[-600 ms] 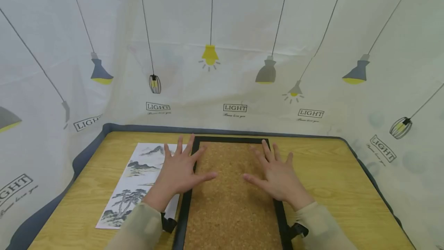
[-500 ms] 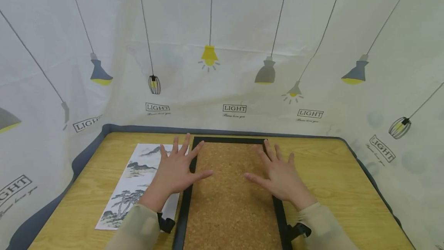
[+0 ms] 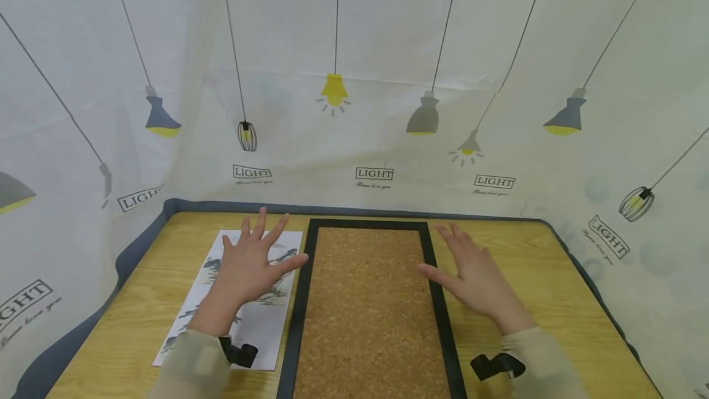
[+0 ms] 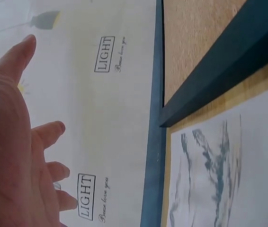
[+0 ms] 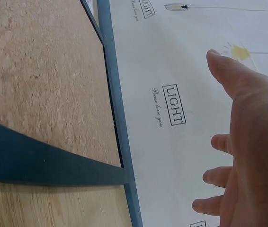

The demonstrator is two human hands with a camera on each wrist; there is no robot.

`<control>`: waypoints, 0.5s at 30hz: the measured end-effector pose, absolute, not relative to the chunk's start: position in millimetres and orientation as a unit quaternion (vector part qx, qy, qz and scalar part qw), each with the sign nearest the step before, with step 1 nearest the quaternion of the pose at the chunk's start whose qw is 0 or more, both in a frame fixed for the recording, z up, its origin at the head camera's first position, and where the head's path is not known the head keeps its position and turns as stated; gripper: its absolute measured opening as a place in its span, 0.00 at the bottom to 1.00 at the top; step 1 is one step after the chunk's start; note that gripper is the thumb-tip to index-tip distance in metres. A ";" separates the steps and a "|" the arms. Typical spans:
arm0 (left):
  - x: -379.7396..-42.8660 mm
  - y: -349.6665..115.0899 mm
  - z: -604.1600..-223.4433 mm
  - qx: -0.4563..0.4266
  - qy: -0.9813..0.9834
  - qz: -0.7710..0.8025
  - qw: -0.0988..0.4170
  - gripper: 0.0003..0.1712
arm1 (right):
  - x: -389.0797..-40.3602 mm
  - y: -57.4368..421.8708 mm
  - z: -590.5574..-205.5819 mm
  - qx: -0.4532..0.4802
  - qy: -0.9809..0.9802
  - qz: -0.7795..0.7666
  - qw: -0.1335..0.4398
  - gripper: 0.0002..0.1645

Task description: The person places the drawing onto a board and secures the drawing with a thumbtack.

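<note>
In the head view my left hand (image 3: 247,266) is spread, palm down, over a white sheet (image 3: 260,337) printed with ink mountains and trees; the hand hides part of the print. My right hand (image 3: 479,279) has its fingers extended over the wood just right of a black-framed cork board (image 3: 365,306), its thumb near the frame's right side. Nothing is in either hand. In both wrist views the hands appear raised above the table, apart from the board and the sheet.
The cork board lies upright in the middle of a wood-patterned table (image 3: 554,300), the sheet close to its left. A dark blue edge (image 3: 354,209) borders the table's back. White cloth (image 3: 288,109) printed with lamps hangs around it.
Both hands have moved apart from over the cork board: the left one leftward over the printed sheet, the right one rightward past the frame. Board and sheet stay put.
</note>
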State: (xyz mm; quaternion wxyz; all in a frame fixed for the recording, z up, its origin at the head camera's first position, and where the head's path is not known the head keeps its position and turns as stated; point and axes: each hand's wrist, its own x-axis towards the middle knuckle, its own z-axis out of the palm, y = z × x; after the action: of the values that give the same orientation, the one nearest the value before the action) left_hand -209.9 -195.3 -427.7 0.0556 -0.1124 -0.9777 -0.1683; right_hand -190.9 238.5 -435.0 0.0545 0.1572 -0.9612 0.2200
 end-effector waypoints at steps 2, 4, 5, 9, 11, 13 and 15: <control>-208.4 -200.3 -427.9 -0.108 -0.977 -0.175 0.055 0.58 | -189.8 242.0 -433.9 0.155 -0.960 0.229 0.051 0.56; -207.1 -204.6 -427.9 -0.103 -0.976 -0.182 0.054 0.58 | -188.4 244.9 -432.8 0.152 -0.958 0.236 0.048 0.56; -206.4 -206.6 -427.7 -0.101 -0.976 -0.185 0.053 0.57 | -187.9 246.4 -432.5 0.150 -0.958 0.240 0.048 0.56; -203.9 -214.5 -426.0 -0.091 -0.973 -0.206 0.043 0.57 | -185.8 251.9 -431.9 0.143 -0.955 0.256 0.042 0.55; -202.6 -218.9 -426.1 -0.084 -0.972 -0.218 0.038 0.57 | -184.5 255.1 -432.2 0.139 -0.954 0.264 0.040 0.55; -201.5 -223.3 -426.7 -0.078 -0.970 -0.228 0.035 0.58 | -182.9 258.7 -432.6 0.136 -0.952 0.273 0.038 0.54; -200.3 -227.9 -427.6 -0.069 -0.969 -0.235 0.032 0.58 | -181.3 263.1 -433.3 0.132 -0.949 0.283 0.037 0.52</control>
State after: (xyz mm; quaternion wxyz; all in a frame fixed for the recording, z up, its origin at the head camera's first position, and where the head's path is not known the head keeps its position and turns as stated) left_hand -200.3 -227.9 -427.6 0.0322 -0.0691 -0.9691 -0.2348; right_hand -181.3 263.1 -433.3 0.0366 0.1317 -0.9492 0.2833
